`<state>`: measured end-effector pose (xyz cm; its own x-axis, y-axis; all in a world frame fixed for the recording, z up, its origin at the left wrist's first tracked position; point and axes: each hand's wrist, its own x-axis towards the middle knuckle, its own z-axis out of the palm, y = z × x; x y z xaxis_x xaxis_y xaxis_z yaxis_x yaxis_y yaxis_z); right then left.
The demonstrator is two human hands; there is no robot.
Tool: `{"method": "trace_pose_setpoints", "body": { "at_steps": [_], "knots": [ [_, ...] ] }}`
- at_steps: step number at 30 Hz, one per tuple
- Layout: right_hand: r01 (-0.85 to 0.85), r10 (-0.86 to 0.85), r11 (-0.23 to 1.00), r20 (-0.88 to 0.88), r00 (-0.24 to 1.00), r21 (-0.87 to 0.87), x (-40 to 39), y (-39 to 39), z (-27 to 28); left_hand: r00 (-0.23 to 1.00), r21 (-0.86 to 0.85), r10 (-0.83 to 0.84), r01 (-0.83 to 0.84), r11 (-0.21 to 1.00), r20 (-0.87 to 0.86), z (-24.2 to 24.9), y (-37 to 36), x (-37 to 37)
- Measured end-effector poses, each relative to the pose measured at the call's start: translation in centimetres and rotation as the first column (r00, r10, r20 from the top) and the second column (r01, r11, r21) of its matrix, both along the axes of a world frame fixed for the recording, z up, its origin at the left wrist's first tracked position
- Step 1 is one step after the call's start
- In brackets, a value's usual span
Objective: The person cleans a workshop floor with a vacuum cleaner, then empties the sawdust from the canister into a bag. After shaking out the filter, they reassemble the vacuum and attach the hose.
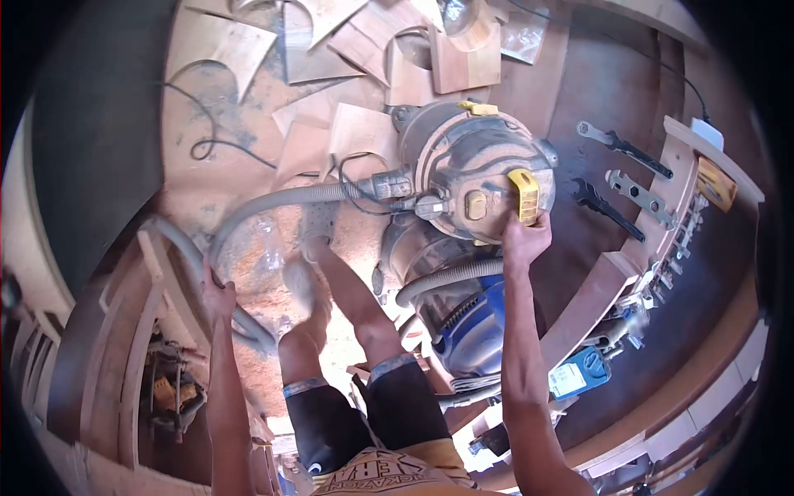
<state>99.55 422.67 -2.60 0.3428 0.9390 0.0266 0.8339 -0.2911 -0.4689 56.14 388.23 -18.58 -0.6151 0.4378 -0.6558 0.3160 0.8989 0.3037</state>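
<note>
Hands apart: the left hand (pixel 218 296) grips the grey hose (pixel 285 197) curving left from the vacuum (pixel 451 178); the right hand (pixel 528 240), nearer the vacuum, grips its near yellow clip (pixel 524 192).

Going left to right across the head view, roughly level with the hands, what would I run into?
Left hand holding the gray hose → legs → right hand on the vacuum's yellow latch → lower black wrench → yellow-orange object.
</note>
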Motion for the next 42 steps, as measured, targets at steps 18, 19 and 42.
{"method": "trace_pose_setpoints", "body": {
  "at_steps": [18,19,42],
  "knots": [
    [-0.448,0.452,0.877,-0.021,0.892,-0.171,-8.9,-3.9,14.0,0.955,-0.159,0.092,-0.047,0.986,0.283,27.2,-6.5,8.1],
    [-0.471,0.473,0.865,-0.033,0.88,-0.173,-8.9,-3.6,14.1,0.956,-0.148,0.058,-0.015,0.989,0.286,27.6,-7.9,8.5],
    [-0.302,0.425,0.823,0.171,0.889,-0.481,-8.5,0.4,1.2,0.911,-0.359,0.371,-0.291,0.887,0.181,49.9,-38.7,29.5]
  ]
}}
